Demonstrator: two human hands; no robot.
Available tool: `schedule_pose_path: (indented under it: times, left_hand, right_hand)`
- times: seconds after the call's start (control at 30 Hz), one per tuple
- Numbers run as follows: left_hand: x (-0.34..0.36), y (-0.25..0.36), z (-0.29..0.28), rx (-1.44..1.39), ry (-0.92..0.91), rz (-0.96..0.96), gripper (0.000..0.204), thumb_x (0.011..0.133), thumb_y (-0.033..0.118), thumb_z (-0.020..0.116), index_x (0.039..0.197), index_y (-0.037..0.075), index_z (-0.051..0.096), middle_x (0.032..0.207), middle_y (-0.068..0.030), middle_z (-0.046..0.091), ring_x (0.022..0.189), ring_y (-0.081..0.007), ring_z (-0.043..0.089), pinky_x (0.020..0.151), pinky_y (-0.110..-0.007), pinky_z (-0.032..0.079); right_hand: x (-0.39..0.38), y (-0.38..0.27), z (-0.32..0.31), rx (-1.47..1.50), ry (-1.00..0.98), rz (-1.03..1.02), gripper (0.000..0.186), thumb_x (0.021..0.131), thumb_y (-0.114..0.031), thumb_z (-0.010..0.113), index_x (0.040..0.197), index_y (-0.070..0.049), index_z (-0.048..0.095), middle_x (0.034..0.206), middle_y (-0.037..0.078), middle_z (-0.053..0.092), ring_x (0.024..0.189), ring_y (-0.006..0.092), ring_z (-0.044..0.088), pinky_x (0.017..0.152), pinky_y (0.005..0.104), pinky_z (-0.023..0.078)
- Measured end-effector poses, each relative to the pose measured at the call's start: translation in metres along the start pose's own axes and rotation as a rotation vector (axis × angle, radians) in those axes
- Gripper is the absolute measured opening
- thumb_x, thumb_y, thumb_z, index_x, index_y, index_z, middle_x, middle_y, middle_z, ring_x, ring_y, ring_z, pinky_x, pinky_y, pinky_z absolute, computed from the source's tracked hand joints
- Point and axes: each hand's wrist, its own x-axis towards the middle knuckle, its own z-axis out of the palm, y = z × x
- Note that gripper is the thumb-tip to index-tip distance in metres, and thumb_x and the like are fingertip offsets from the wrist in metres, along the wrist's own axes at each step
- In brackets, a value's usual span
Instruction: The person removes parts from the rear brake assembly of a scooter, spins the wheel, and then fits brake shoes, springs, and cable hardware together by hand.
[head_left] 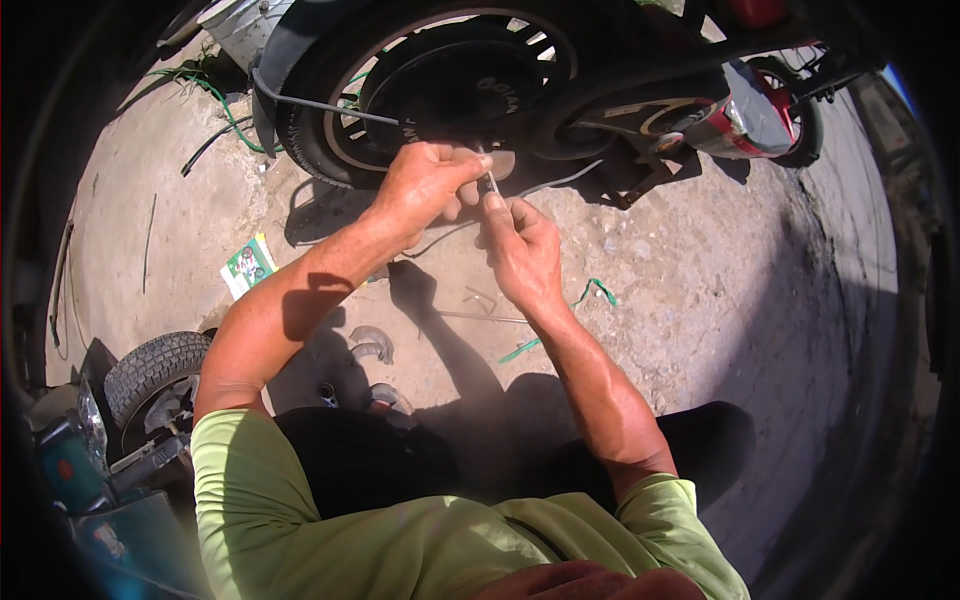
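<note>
Left hand (425, 185) closed, fingertips pinched on a thin grey cable end (491, 181). Right hand (522, 250) closed too, thumb and forefinger gripping the same cable just below. Held in front of the black hub motor (450, 80) of a scooter rear wheel (330, 130). Lower down on the dusty concrete ground (700, 270): curved brake shoes (372, 343), green strips (598, 290), a small spare wheel (152, 372) at far left.

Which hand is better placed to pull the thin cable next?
Probably the right hand: its fingertips pinch the thin cable end from below, while the left hand steadies it beside the wheel.
</note>
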Motion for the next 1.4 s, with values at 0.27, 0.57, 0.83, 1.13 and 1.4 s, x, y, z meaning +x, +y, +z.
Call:
schedule_pose_path:
  times: [0.27, 0.57, 0.83, 1.13, 1.4]
  left_hand:
    - [0.0, -0.002, -0.001, 0.002, 0.011, -0.012, 0.022, 0.096, 0.022, 0.067, 0.092, 0.001, 0.072, 0.066, -0.0002, 0.063, 0.051, -0.0038, 0.049, 0.047, -0.019, 0.036]
    - [0.001, -0.001, 0.0, 0.023, 0.018, -0.007, 0.025, 0.096, 0.025, 0.068, 0.087, 0.003, 0.072, 0.067, 0.0005, 0.062, 0.049, -0.0044, 0.048, 0.046, -0.02, 0.036]
    - [0.002, -0.002, -0.003, 0.046, 0.006, -0.02, 0.03, 0.094, 0.031, 0.069, 0.099, 0.001, 0.077, 0.071, -0.0008, 0.064, 0.054, -0.0077, 0.05, 0.05, -0.025, 0.041]
    - [0.002, 0.0, -0.003, 0.033, -0.013, -0.025, 0.031, 0.095, 0.03, 0.068, 0.103, 0.002, 0.077, 0.072, -0.0002, 0.063, 0.054, -0.0079, 0.049, 0.05, -0.025, 0.04]
    - [0.0, -0.001, -0.002, -0.064, -0.012, 0.013, 0.027, 0.094, 0.027, 0.071, 0.094, 0.001, 0.075, 0.065, 0.0002, 0.062, 0.05, -0.0056, 0.049, 0.047, -0.021, 0.036]
  right_hand:
    - [-0.003, -0.015, 0.001, 0.47, -0.143, 0.269, 0.042, 0.103, -0.048, 0.054, 0.093, -0.008, 0.062, 0.075, 0.0, 0.058, 0.057, 0.0094, 0.048, 0.056, 0.0262, 0.041]
    - [0.003, -0.007, -0.011, -0.121, 0.09, -0.321, 0.036, 0.104, -0.034, 0.055, 0.094, -0.001, 0.063, 0.076, 0.003, 0.063, 0.063, 0.0146, 0.054, 0.058, 0.0305, 0.044]
    - [0.003, 0.002, -0.002, 0.708, -0.201, 0.406, 0.039, 0.102, -0.04, 0.057, 0.095, -0.002, 0.06, 0.075, 0.003, 0.057, 0.061, 0.0138, 0.048, 0.06, 0.0311, 0.043]
    - [0.003, 0.004, -0.004, -0.48, 0.131, -0.294, 0.033, 0.096, -0.034, 0.069, 0.092, -0.001, 0.063, 0.073, 0.008, 0.062, 0.062, 0.0229, 0.059, 0.06, 0.0349, 0.048]
    - [0.004, 0.0, 0.001, 0.887, -0.354, 0.372, 0.035, 0.102, -0.041, 0.061, 0.094, -0.007, 0.062, 0.077, -0.001, 0.058, 0.063, 0.0089, 0.051, 0.056, 0.0257, 0.041]
